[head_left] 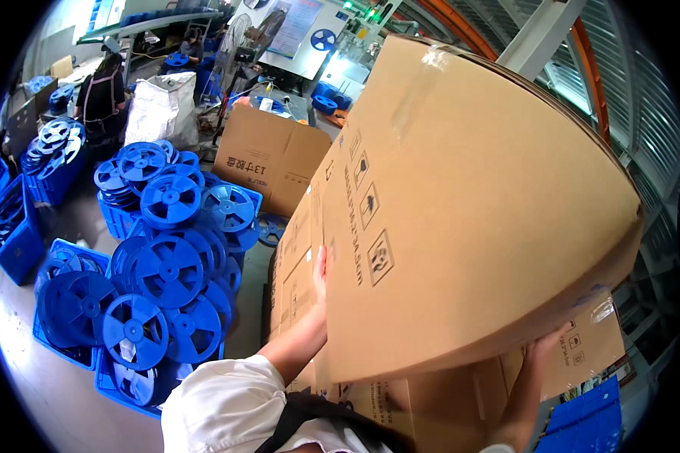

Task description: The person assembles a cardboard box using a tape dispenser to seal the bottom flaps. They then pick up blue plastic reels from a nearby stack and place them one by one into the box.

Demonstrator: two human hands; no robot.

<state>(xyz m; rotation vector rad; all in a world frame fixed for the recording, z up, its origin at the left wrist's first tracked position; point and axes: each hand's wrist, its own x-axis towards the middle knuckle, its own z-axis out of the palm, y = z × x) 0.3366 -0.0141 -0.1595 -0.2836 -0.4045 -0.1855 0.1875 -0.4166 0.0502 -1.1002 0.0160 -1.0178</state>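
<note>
A large brown cardboard box (pixel 476 204) fills the right half of the view, tilted, with clear tape on its upper part and printed handling symbols down its left side. My left hand (pixel 321 278) presses against its left side, fingers pointing up and partly hidden behind the edge. Under the lower right edge, my right hand (pixel 548 343) supports the box, its fingertips partly out of sight. More cardboard boxes (pixel 291 260) stand behind and below it.
Blue crates (pixel 113 389) heaped with blue plastic reels (pixel 170 272) stand on the left. An open carton (pixel 268 155) is behind them. Farther back are a white sack (pixel 162 109), a person in dark clothes (pixel 102 98), a fan and machines. A steel beam (pixel 540 38) rises at upper right.
</note>
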